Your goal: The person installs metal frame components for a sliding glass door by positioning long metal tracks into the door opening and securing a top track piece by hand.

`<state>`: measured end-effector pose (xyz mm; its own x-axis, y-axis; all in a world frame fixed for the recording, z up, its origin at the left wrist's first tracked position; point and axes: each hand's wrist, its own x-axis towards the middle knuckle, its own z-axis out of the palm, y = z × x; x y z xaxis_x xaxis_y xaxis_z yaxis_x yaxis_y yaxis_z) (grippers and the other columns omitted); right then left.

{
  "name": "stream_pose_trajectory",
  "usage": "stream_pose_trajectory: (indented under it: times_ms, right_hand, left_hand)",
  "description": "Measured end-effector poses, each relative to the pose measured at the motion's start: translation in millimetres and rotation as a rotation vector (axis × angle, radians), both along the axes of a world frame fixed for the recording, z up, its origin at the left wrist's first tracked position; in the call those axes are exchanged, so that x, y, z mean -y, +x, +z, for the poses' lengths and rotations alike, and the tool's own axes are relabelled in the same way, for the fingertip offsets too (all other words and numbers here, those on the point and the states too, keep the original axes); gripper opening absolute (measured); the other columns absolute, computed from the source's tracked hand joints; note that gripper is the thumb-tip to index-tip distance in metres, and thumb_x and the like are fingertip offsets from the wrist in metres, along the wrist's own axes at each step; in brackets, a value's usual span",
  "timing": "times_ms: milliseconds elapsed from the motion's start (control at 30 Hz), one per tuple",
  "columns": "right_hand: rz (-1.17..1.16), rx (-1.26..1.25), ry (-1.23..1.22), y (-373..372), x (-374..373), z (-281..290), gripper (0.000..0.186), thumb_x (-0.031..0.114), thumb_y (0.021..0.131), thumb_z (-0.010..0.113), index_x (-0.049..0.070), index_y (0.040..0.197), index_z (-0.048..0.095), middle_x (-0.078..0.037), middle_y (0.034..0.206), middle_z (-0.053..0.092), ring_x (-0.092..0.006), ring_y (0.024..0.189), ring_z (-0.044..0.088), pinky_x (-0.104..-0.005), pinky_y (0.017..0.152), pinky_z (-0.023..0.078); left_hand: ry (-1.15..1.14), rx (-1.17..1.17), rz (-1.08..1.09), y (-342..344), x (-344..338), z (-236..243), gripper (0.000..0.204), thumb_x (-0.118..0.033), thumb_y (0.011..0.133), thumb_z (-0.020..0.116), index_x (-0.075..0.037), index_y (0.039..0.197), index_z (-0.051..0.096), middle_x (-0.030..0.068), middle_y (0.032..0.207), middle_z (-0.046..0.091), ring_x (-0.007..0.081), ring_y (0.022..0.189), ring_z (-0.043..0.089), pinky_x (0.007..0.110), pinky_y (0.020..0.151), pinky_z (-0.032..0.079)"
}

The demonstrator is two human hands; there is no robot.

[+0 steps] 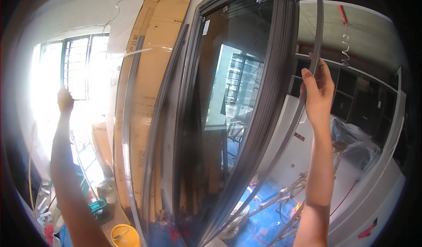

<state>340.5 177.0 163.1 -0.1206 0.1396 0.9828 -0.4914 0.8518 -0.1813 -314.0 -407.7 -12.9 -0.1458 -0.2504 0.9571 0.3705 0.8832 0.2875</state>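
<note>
The right hand [320, 89] holds a long dark strip [318, 27] with fingers wrapped round it, right of the glass door [237, 89]. The left hand [65, 101] is raised well left of that door; I cannot tell its grip.

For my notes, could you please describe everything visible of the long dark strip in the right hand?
The strip is long, narrow and grey-brown, with a plain face that looks like coated metal. It runs from the picture's top edge down toward the lower left, right of the glass door. The right hand grips it between thumb and fingers. It looks curved, perhaps from the lens; its lower end is hard to make out.
</note>
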Motion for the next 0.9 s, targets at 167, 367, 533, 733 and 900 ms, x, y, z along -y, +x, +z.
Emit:
stream_pose_trajectory:
  times_ms: [167, 367, 533, 733, 900]
  right_hand:
    - [-0.035, -0.122, 0.126, -27, 1, 0, 0.059, 0.012, 0.098, 0.065, -0.008, 0.148, 0.042, -0.014, 0.125, 0.064, -0.0162, 0.113, 0.06, -0.027, 0.098, 0.046]
    - [-0.403, -0.078, 0.121, -32, 28, 1, 0.075, 0.023, 0.092, 0.068, -0.014, 0.15, 0.035, -0.023, 0.086, 0.068, -0.0176, 0.054, 0.056, -0.0307, 0.056, 0.048]
    - [-0.211, -0.189, 0.136, -21, 25, 1, 0.074, 0.022, 0.092, 0.066, -0.014, 0.149, 0.035, -0.022, 0.088, 0.071, -0.0196, 0.055, 0.059, -0.0311, 0.057, 0.049]
    - [-0.155, -0.187, 0.094, -10, 9, -5, 0.074, 0.023, 0.091, 0.069, -0.014, 0.147, 0.038, -0.022, 0.088, 0.072, -0.0212, 0.055, 0.062, -0.0323, 0.056, 0.049]
    - [-0.04, -0.288, 0.153, 10, -14, -7, 0.07, 0.02, 0.091, 0.07, -0.015, 0.145, 0.04, -0.019, 0.08, 0.072, -0.0227, 0.061, 0.068, -0.034, 0.061, 0.054]
  left_hand:
    - [0.049, -0.05, -0.328, 59, 42, -24, 0.011, 0.004, 0.096, 0.041, 0.006, 0.107, 0.043, 0.0226, 0.079, 0.057, 0.0396, 0.072, 0.058, 0.051, 0.073, 0.047]
    - [-0.435, 0.289, 0.331, 213, -33, 77, 0.027, -0.012, 0.088, 0.051, 0.005, 0.093, 0.072, 0.0246, 0.091, 0.071, 0.0475, 0.106, 0.064, 0.055, 0.096, 0.048]
    - [-0.525, 0.205, 0.109, 215, -88, 104, 0.011, -0.01, 0.082, 0.06, -0.003, 0.086, 0.067, 0.0178, 0.102, 0.065, 0.0379, 0.1, 0.064, 0.052, 0.086, 0.052]
    - [-0.572, 0.267, -1.055, 408, -338, 146, 0.014, -0.006, 0.096, 0.051, 0.002, 0.102, 0.062, 0.0181, 0.086, 0.066, 0.027, 0.082, 0.067, 0.041, 0.075, 0.053]
    - [-0.699, -0.03, -0.756, 467, -403, 141, 0.018, -0.011, 0.098, 0.052, 0.004, 0.102, 0.062, 0.0129, 0.08, 0.062, 0.0237, 0.076, 0.064, 0.04, 0.071, 0.05]
